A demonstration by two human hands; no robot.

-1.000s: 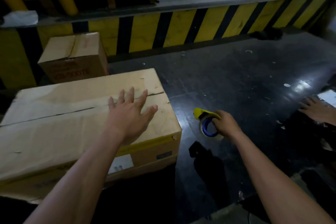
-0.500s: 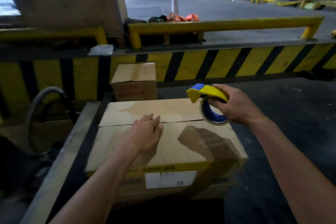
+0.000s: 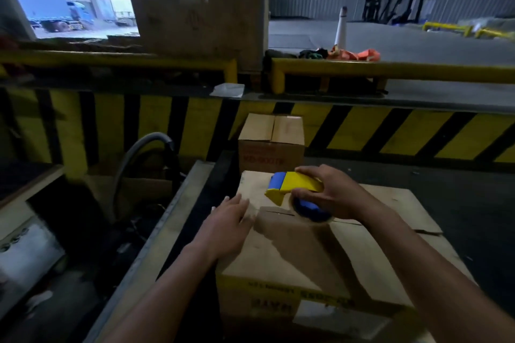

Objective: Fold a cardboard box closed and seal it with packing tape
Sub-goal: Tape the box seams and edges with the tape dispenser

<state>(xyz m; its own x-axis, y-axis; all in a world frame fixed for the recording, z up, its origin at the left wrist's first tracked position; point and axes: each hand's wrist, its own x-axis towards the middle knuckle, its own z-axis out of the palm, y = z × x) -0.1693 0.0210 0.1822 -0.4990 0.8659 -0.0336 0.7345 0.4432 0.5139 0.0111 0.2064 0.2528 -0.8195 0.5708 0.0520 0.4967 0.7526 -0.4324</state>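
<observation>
A large brown cardboard box (image 3: pixel 320 253) stands in front of me with its top flaps folded down and a seam running across the top. My left hand (image 3: pixel 227 227) lies flat on the box's left end near the seam, fingers together, holding nothing. A yellow and blue tape dispenser (image 3: pixel 294 188) with a roll of tape sits over the seam at the left part of the box top, and my right hand (image 3: pixel 331 195) grips it from above.
A smaller closed cardboard box (image 3: pixel 271 138) stands just behind the large one. A yellow and black striped barrier (image 3: pixel 390 131) runs across the back. A grey hose (image 3: pixel 145 147) arches at the left, beside a metal ledge (image 3: pixel 172 220). Dark floor lies to the right.
My right hand has lifted the tape dispenser from the floor and brought it left onto the box top at the seam. My left hand has slid to the box's left end.
</observation>
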